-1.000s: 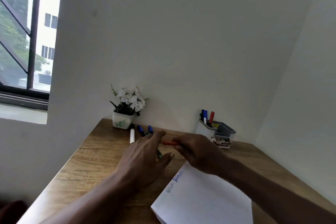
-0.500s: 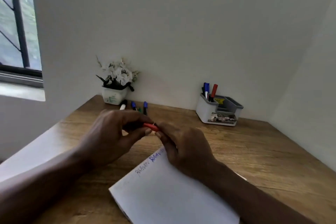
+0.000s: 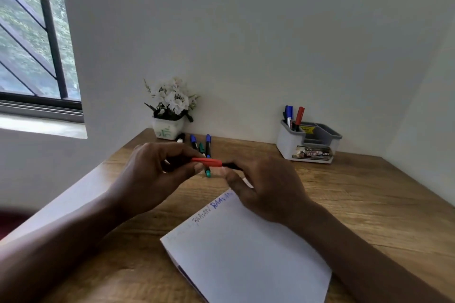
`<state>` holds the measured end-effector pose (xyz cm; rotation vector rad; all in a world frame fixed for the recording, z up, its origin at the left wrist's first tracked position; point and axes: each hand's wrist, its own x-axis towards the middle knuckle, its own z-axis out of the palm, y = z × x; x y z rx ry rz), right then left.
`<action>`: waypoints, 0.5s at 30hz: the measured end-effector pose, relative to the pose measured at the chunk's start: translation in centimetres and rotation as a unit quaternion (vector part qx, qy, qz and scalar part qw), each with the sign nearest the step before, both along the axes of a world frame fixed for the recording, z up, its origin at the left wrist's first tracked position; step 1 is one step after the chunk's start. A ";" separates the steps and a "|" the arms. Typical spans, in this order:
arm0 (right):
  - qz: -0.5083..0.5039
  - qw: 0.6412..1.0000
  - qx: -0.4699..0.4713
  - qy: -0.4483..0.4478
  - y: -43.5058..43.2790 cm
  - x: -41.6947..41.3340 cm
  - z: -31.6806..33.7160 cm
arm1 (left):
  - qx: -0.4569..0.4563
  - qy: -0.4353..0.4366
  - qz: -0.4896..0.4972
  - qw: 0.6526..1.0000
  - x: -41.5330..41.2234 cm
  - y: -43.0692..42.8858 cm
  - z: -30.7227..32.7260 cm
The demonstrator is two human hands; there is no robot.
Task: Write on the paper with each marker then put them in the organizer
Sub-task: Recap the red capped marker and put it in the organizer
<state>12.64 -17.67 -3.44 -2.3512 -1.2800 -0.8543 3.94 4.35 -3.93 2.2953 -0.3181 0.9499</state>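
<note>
1. The left hand (image 3: 152, 177) pinches the red cap end of a red-capped marker (image 3: 206, 162) between thumb and curled fingers, held above the worktop.
2. The right hand (image 3: 268, 187) grasps the same marker by its black barrel, fingers curled round it. The far end of the barrel is hidden in that hand.
3. The marker's long axis runs left to right between the two hands, nearly level and dipping slightly to the right. The cap points left and the barrel right. Whether the cap is fully seated cannot be told.
4. Below the right hand a white sheet of paper (image 3: 241, 253) lies on the brown wooden worktop (image 3: 357, 199) towards its near edge. It is turned at an angle, with one corner under that hand. A line of blue and dark handwriting runs along its upper left edge.
5. Beyond the hands four loose markers lie side by side, their long axes running from the far edge towards the person: a black-capped white marker (image 3: 181, 137), a blue-capped marker (image 3: 193, 141), a green marker (image 3: 202, 149) and a second blue-capped marker (image 3: 208, 141).
6. At the far edge, left of them, stands a white pot of white flowers (image 3: 170, 110).
7. Near the far right corner sits a grey and white plastic organizer (image 3: 285, 142). A blue marker (image 3: 288, 113) and a red marker (image 3: 300, 115) stand upright in its tall left compartment.
</note>
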 end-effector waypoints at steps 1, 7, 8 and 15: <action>-0.004 1.000 0.009 0.009 -0.4 0.1 0.2 | -0.008 0.013 0.005 1.000 0.0 0.1 0.0; -0.011 0.991 0.058 0.117 -1.8 1.9 0.3 | 0.018 0.119 0.057 0.991 0.1 0.3 -0.6; -0.004 0.991 0.057 0.120 -1.9 2.1 0.4 | 0.037 0.134 0.070 0.988 0.1 0.4 -0.6; 0.046 0.880 0.259 0.396 -1.8 2.0 0.9 | 0.231 0.175 0.131 0.948 0.2 0.0 -0.5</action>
